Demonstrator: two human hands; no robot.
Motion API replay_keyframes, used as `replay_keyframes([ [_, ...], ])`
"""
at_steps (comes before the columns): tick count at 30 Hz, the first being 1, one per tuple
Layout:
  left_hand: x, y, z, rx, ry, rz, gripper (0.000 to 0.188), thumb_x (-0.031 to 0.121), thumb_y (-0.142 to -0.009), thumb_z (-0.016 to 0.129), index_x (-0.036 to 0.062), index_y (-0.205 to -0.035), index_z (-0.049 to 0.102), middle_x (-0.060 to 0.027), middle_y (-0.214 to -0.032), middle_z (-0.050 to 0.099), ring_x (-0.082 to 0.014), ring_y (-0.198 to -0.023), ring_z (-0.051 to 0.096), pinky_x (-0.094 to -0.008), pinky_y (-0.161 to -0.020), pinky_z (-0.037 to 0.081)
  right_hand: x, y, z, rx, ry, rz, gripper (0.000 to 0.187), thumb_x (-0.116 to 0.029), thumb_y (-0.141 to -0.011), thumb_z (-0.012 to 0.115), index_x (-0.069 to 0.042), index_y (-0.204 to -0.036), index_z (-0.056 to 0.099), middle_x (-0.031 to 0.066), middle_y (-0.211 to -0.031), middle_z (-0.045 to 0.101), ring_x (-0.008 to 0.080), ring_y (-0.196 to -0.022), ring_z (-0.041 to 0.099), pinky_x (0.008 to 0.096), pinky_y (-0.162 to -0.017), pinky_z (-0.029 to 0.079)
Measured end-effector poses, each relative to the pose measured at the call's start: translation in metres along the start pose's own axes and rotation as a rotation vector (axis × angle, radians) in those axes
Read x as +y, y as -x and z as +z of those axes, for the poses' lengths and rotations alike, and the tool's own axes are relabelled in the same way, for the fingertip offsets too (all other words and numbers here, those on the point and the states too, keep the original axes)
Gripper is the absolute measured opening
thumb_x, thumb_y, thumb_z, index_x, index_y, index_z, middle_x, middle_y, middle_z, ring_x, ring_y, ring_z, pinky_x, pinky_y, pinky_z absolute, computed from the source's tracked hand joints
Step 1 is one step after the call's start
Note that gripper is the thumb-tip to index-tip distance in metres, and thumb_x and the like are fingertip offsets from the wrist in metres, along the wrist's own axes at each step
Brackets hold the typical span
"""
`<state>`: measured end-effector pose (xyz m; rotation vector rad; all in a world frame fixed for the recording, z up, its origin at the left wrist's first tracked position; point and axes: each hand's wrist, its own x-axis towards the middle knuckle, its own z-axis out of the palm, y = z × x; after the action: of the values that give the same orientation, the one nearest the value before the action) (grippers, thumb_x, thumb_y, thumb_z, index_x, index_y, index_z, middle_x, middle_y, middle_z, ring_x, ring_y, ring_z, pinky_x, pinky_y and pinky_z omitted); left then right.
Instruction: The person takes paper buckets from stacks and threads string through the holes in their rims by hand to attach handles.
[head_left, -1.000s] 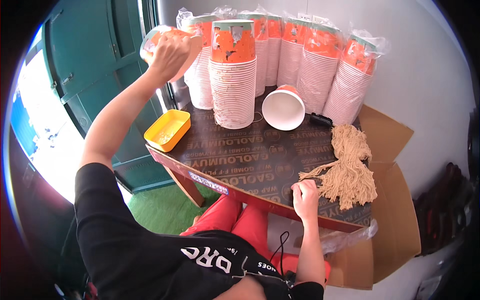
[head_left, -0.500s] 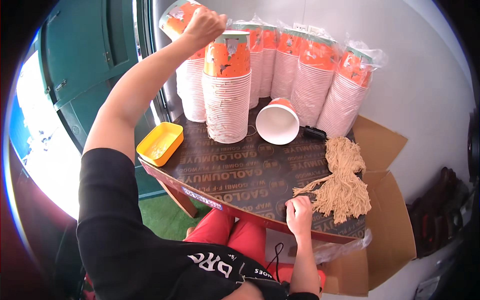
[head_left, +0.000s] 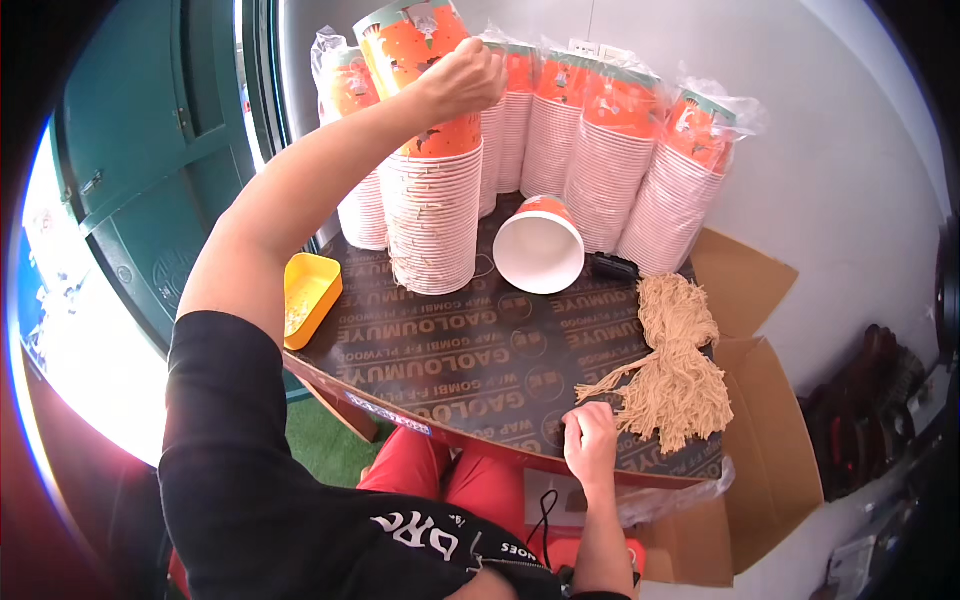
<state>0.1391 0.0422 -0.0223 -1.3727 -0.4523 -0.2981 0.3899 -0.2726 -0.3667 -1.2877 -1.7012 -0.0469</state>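
1. Two hands are at work: the left hand (head_left: 462,78) is raised far over the desk (head_left: 470,350), its fingers clenched on the rim of the top paper cup (head_left: 415,45) of the tall open stack (head_left: 432,215) at far left of centre.
2. The right hand (head_left: 592,442) rests at the near edge of the desk, fingers curled onto the strands of the tan string bundle (head_left: 675,365); whether they pinch a strand cannot be told.
3. The cup is judged light, thin-walled and easily crushed, so a gentle hold at the stiffer rolled rim suits it; nested cups may stick together.
4. The held cup is tilted, its long axis leaning leftward off the upright stack.
5. One loose cup (head_left: 540,250) lies on its side, mouth facing near.
6. The string is judged soft, limp and prone to tangling.
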Motion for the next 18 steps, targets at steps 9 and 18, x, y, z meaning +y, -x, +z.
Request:
replay_keyframes([
  [9,0.046,0.013,-0.012,-0.095,0.142,0.009,0.011,0.014,-0.077,0.063,0.0121,-0.069,0.055,-0.0017,-0.07,0.054,-0.0163,-0.067,0.055,-0.0308,-0.064,0.039,-0.003,-0.004,0.0,0.02,0.019,-0.004,0.008,0.005,-0.081,0.062,0.002,-0.074,0.06,0.0143,-0.077,0.061,0.0342,-0.082,0.058,0.0423,-0.074,0.048],
  [18,0.147,0.01,-0.059,-0.138,0.883,-0.061,0.009,0.008,-0.08,0.063,0.0032,-0.086,0.058,-0.0104,-0.082,0.06,-0.0273,-0.08,0.063,-0.0391,-0.072,0.05,0.001,0.001,0.0,-0.011,0.045,0.018,0.005,0.001,-0.08,0.066,0.0,-0.081,0.061,0.0152,-0.083,0.062,0.0358,-0.088,0.059,0.0449,-0.079,0.048],
])
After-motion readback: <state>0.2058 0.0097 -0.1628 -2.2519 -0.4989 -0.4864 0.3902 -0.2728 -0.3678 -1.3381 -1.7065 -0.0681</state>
